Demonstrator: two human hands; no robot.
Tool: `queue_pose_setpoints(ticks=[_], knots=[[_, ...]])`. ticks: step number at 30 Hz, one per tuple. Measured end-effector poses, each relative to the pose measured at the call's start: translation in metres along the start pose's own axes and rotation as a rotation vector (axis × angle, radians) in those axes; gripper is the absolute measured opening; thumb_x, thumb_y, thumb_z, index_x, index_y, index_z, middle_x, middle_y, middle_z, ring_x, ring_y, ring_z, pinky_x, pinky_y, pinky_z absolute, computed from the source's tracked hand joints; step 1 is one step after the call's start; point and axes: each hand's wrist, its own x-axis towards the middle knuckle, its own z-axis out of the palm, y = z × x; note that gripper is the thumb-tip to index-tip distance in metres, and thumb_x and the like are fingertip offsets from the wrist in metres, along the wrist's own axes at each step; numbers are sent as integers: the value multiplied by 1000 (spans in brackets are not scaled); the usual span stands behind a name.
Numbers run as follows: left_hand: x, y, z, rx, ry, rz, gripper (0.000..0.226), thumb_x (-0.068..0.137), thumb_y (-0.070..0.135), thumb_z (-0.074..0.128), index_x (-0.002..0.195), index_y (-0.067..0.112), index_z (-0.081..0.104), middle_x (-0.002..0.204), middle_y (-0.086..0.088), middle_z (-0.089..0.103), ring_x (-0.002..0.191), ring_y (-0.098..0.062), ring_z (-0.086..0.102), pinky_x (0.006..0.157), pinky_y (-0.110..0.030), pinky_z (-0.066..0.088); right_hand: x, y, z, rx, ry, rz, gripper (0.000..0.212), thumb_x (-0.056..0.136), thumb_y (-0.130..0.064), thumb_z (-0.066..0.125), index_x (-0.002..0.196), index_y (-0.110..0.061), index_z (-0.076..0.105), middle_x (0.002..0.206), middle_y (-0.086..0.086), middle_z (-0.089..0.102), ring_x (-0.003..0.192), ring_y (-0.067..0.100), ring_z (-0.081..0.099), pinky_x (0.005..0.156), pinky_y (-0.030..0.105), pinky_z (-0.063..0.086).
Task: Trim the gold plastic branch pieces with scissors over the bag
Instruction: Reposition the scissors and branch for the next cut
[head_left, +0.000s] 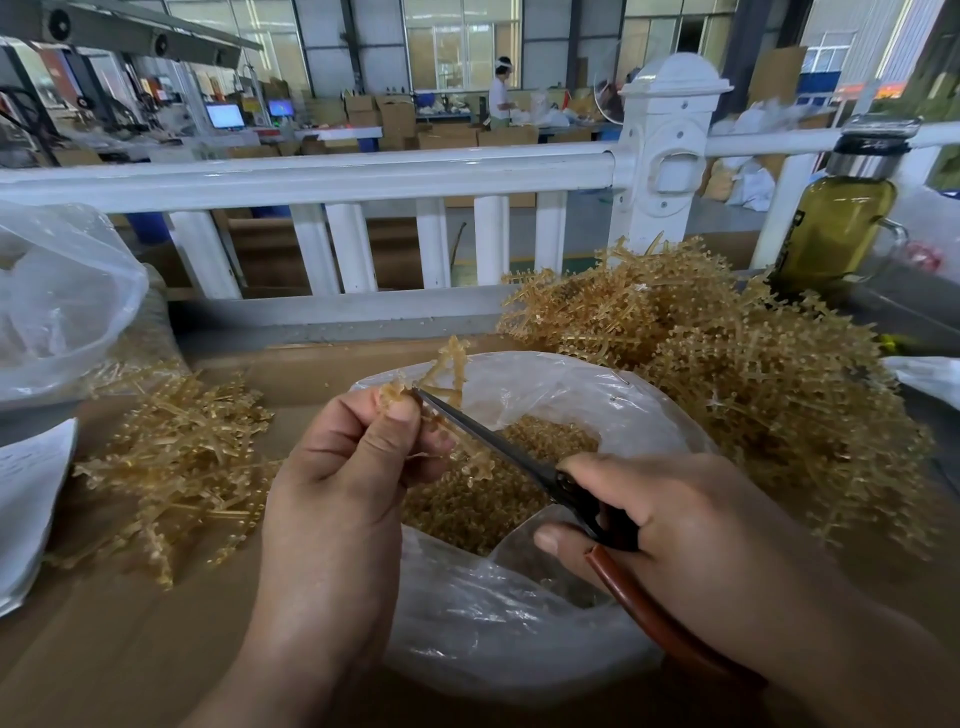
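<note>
Head view: left hand (337, 483) pinched a branch piece (452, 364), right hand (701, 519) gripped scissors (498, 441); bag (519, 623) held trimmings; large pile (753, 374) at two o'clock seemingly awaited trimming.

Two bare hands show above the bottom edge of the frame: left hand (337, 483) at lower centre, right hand (680, 512) at lower right. Bare wrists, short-trimmed thumbnails.

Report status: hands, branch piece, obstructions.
Left hand pinching gold branch piece. Right hand gripping scissors, blade tip at piece. Both over open bag, nothing blocking.
</note>
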Motion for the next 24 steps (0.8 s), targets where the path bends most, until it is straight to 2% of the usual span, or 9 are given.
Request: queue_pose_setpoints(ticks=[5, 10, 16, 20, 24], knots=[[2, -2, -1, 3, -12, -10, 18, 86, 31, 63, 70, 27, 70, 73, -1, 68, 72, -13, 64, 68, -24, 53, 0, -2, 1, 1, 3, 12, 34, 85, -66, 44, 71, -37, 35, 51, -14, 38, 52, 3, 46, 48, 17, 29], [2, -3, -3, -30, -26, -47, 13, 83, 32, 67, 73, 24, 69, 74, -3, 66, 72, -15, 62, 74, -33, 48, 0, -3, 1, 17, 3, 12, 33, 86, -63, 48, 71, -35, 39, 51, -16, 36, 50, 2, 46, 47, 16, 30], [3, -2, -5, -17, -23, -38, 14, 86, 30, 63, 75, 22, 68, 75, -5, 66, 72, -16, 63, 71, -33, 49, 1, -1, 3, 30, 13, 20, 33, 84, -66, 48, 72, -36, 38, 52, -17, 37, 53, 0, 48, 48, 16, 32], [4, -1, -6, -29, -34, -6, 12, 88, 24, 67, 76, 26, 68, 81, -6, 68, 77, -18, 64, 69, -31, 51, 0, 1, 7, 66, 14, 48, 38, 82, -70, 48, 79, -32, 52, 56, -15, 47, 59, 1, 52, 51, 16, 35], [7, -2, -6, -114, -82, -27, 7, 86, 20, 65, 80, 23, 67, 78, -6, 63, 73, -18, 61, 65, -25, 53, 1, 1, 7, 160, 11, 96, 50, 79, -73, 49, 92, -26, 61, 70, -9, 59, 61, 8, 57, 52, 20, 39]])
